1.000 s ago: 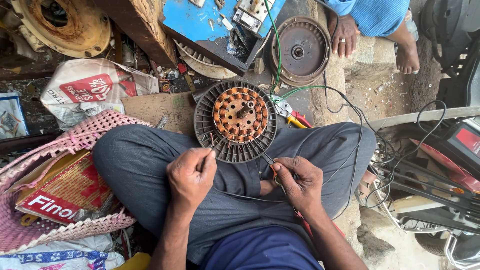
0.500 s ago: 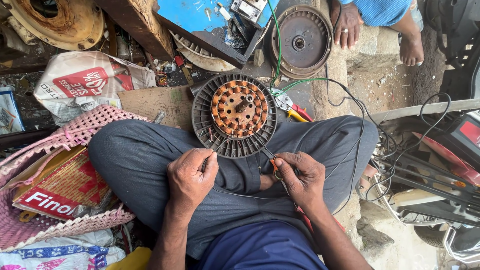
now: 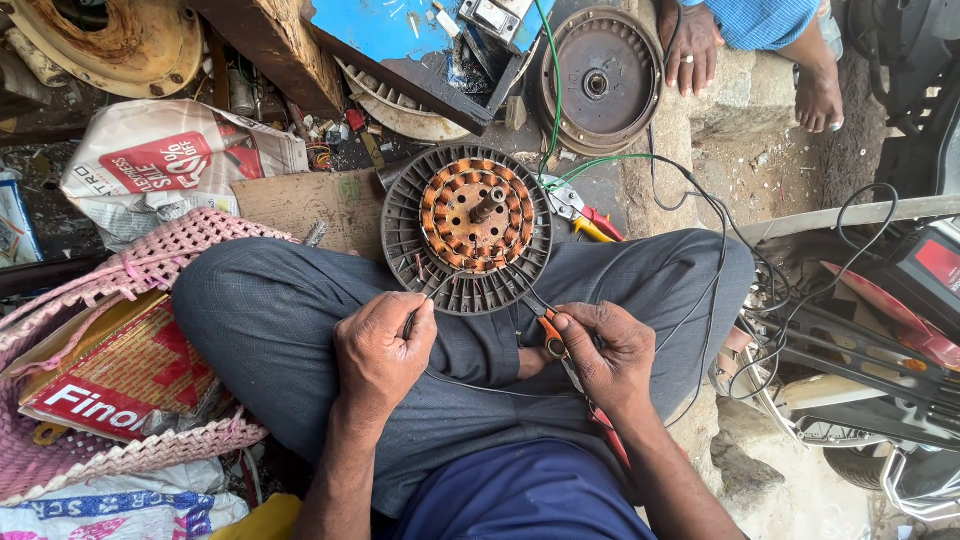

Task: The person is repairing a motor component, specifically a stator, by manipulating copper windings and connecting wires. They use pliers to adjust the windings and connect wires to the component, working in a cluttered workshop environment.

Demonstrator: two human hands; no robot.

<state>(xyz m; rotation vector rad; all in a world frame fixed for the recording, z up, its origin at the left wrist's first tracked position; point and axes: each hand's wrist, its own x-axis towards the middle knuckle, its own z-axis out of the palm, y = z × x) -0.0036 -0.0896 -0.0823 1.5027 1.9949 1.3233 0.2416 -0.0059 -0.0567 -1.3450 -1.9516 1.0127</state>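
Note:
A round dark motor stator [image 3: 468,225] with copper-coloured windings rests against my crossed legs. My left hand [image 3: 383,348] pinches a thin wire that runs up to the stator's lower rim. My right hand [image 3: 603,350] grips an orange-handled cutting tool [image 3: 548,332] whose tip points at the same rim. Thin black wire loops across my lap between both hands.
A round metal rotor cover [image 3: 598,78] lies behind the stator. Pliers with yellow and red handles [image 3: 585,215] lie to its right. A pink woven basket [image 3: 120,300] with a red box stands at left. Another person's hand and bare foot [image 3: 818,95] rest at top right. Tangled black cables [image 3: 790,290] lie right.
The view has shifted slightly; both hands have stayed at the stator's lower rim, with the left hand's wire and the right hand's tool still held.

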